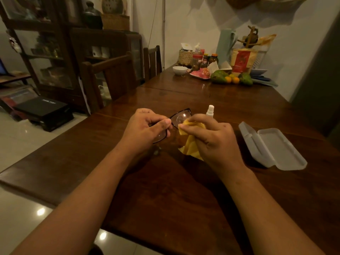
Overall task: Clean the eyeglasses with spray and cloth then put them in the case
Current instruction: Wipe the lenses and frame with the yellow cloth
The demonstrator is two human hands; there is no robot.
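Black-framed eyeglasses [181, 116] are held above the wooden table [184, 190]. My left hand [145, 128] pinches the frame near the bridge, covering one lens in part. My right hand [211, 138] grips a yellow cloth [191, 144] and presses a fold of it against the lower edge of the far lens; the rest of the cloth hangs down. A small white spray bottle [210, 111] stands upright on the table just behind my right hand. A pale plastic eyeglass case [272, 146] lies open on the table to the right.
Dark wooden chairs [110, 80] stand along the table's left edge. At the far end are a white bowl [180, 70], a woven basket [185, 57], jars, a pink dish, mangoes and oranges [231, 79]. A glass cabinet [46, 43] is at left.
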